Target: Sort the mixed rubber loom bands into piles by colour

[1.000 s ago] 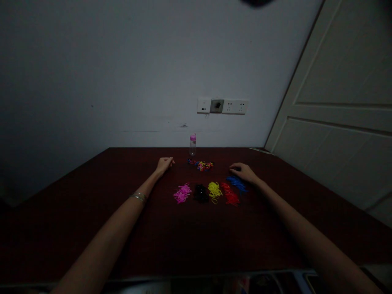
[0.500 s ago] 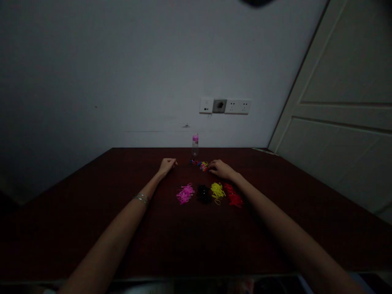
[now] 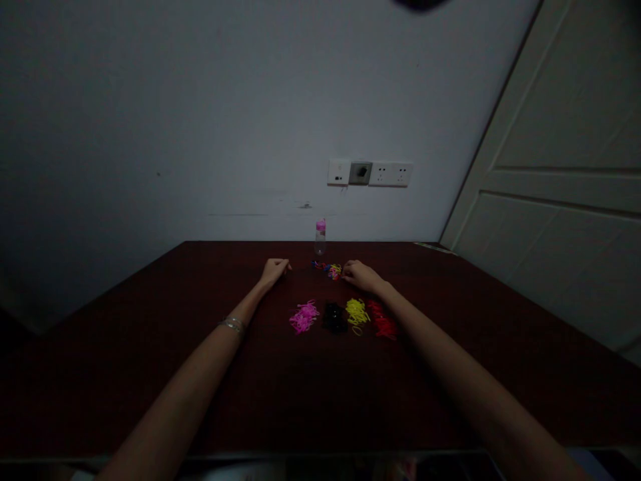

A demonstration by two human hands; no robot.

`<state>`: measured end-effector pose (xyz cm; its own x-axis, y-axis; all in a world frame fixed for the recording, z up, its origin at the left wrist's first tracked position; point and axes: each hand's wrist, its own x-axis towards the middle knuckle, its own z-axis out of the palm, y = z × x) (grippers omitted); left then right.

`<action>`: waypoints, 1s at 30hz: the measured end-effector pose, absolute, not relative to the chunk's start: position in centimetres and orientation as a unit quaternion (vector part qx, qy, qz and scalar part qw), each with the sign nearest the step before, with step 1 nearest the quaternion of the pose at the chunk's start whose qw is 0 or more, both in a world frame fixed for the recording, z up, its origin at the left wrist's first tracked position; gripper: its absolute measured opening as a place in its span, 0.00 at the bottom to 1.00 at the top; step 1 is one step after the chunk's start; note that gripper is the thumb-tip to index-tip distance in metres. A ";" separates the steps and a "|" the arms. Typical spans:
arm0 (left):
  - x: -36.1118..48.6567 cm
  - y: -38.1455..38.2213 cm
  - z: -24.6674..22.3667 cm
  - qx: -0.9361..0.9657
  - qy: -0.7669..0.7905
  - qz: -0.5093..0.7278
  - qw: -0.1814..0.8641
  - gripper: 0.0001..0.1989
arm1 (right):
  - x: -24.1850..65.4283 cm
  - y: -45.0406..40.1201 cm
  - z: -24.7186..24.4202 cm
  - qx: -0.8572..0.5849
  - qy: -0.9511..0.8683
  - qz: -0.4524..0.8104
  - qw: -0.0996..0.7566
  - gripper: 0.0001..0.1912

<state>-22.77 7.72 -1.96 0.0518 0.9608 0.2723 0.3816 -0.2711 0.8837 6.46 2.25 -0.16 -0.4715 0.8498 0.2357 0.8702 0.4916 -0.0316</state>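
Four piles of small bands lie in a row on the dark table: pink (image 3: 304, 316), black (image 3: 334, 317), yellow (image 3: 357, 312) and red (image 3: 382, 321). Behind them is a smaller mixed-colour heap (image 3: 334, 270), with a few blue and red bands trailing off its left side. My right hand (image 3: 358, 273) rests at that heap's right edge, fingers curled; whether they pinch a band is too small to see. My left hand (image 3: 276, 269) rests closed on the table, left of the heap, with nothing visible in it.
A clear bottle with a pink top (image 3: 320, 238) stands upright behind the mixed heap. Sockets (image 3: 390, 174) are on the wall behind the table (image 3: 280, 394). A panelled door (image 3: 565, 180) is at the right. Some items show below the table's front edge.
The whole view has shifted very slightly. My right hand's fingertips have curled in a little beside the mixed heap; my left hand stays in place.
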 end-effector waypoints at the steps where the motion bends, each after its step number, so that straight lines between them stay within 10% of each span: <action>1: -22.8 7.7 -1.9 0.652 0.515 0.457 0.317 0.17 | 6.4 2.2 -0.1 -0.506 -0.854 -0.047 0.111 0.10; 23: -23.0 7.8 -2.1 0.657 0.518 0.451 0.311 0.16 | 10.7 0.0 2.4 -0.469 -0.826 0.030 0.310 0.07; 30: -23.0 8.3 -2.5 0.669 0.520 0.444 0.293 0.16 | 16.0 -2.0 2.7 -0.538 -0.799 0.125 0.238 0.08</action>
